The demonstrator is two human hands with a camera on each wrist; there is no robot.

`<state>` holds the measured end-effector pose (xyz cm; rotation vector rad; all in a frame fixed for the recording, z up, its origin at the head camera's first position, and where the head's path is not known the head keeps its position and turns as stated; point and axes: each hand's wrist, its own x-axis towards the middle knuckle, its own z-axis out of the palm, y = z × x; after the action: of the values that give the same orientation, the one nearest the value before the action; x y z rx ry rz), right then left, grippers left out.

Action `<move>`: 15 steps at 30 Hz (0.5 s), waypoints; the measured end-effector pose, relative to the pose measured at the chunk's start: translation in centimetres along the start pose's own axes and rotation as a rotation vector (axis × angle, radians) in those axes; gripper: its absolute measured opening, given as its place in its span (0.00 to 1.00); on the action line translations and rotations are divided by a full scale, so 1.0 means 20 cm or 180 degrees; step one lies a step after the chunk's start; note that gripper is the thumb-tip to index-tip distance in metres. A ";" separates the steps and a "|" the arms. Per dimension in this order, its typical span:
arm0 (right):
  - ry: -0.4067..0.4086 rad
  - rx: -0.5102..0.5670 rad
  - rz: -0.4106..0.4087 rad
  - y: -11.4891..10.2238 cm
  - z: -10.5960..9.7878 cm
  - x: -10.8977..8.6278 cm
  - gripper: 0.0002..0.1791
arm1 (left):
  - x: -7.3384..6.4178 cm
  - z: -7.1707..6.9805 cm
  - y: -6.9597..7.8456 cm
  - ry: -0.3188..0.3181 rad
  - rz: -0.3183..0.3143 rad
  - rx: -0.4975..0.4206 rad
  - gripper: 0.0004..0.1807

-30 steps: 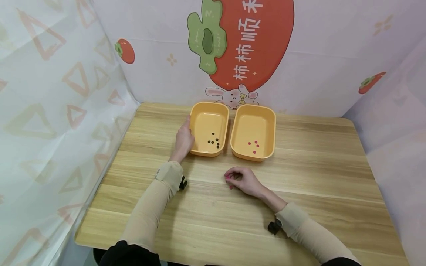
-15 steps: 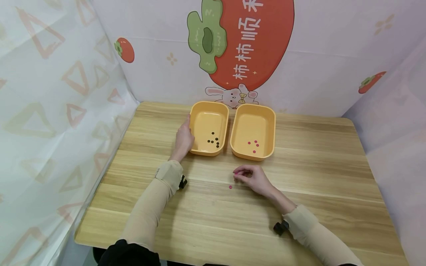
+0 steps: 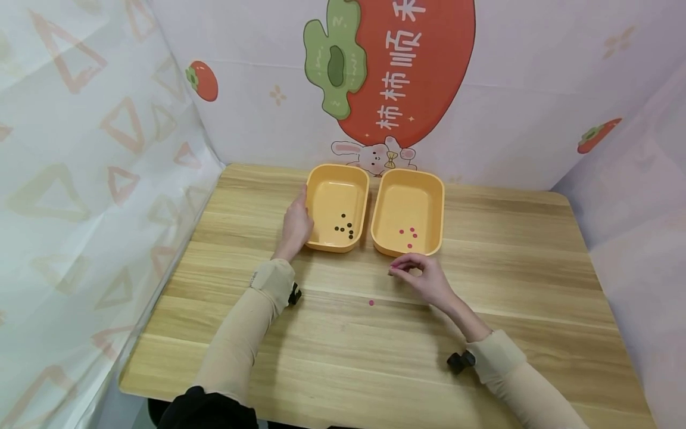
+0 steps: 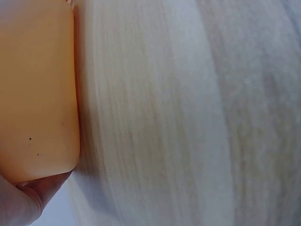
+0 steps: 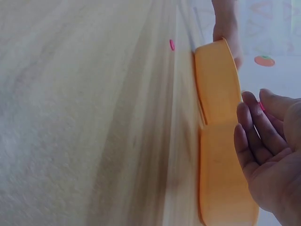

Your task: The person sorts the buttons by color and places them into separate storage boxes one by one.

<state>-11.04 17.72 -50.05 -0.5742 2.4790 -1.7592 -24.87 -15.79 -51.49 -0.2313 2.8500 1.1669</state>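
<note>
On the left side of the left yellow-orange plastic tub, my left hand grips the wall, its thumb at the rim and fingers along the outside. The left wrist view shows part of that hand against the tub wall. My right hand pinches a small pink disc between thumb and fingertips, just in front of the right tub. Another pink disc lies on the table. Several dark discs sit in the left tub, several pink discs in the right.
The wood-grain table carries both tubs side by side near its back edge. A printed cloth wall stands behind it, with cloth at the left and right too. A black camera mount hangs at the right wrist.
My right hand has lifted away from the loose pink disc and moved right and forward to the right tub's front, carrying a pink disc. The left hand stays at its tub.
</note>
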 end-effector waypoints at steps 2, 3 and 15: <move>0.0054 0.0012 -0.0056 -0.01 -0.02 0.01 0.05 | 0.00 0.00 0.00 0.0018 0.0019 -0.0012 0.46; 0.0088 0.0002 -0.0067 -0.01 -0.02 0.01 0.05 | 0.00 0.01 -0.01 0.0028 0.0020 -0.0021 0.46; 0.0535 -0.0445 -0.0198 -0.03 -0.11 0.10 0.06 | -0.02 0.00 0.01 0.0017 0.0029 -0.0033 0.47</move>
<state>-13.33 18.86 -48.28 -0.5387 2.7440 -1.7326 -24.59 -15.64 -51.37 -0.2224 2.8532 1.1846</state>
